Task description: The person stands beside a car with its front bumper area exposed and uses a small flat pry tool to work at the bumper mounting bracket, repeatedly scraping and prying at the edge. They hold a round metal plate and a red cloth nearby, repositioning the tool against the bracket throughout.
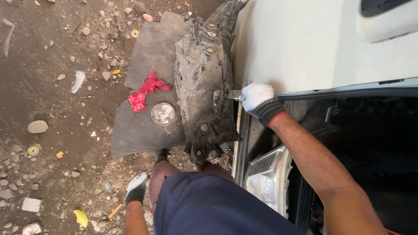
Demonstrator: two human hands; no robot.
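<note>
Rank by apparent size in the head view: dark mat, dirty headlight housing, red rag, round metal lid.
1. dark mat
2. dirty headlight housing
3. red rag and round metal lid: too close to rank.

Two gloved hands show: the right hand (260,101), whose fingers (244,98) close on one small metal tool (234,94), and the left hand (137,188), hanging low and holding nothing. Just left of the right fingers lies one dirty headlamp housing (203,82), back side up. Below those fingers, one clear headlamp (267,177) sits in the one white car body (305,43). Further left of the fingers lies one dark rubber mat (146,78), carrying one red rag (146,92) and one round metal lid (163,114). Two yellow discs (33,150) lie on the ground, one (135,33) above the mat.
</note>
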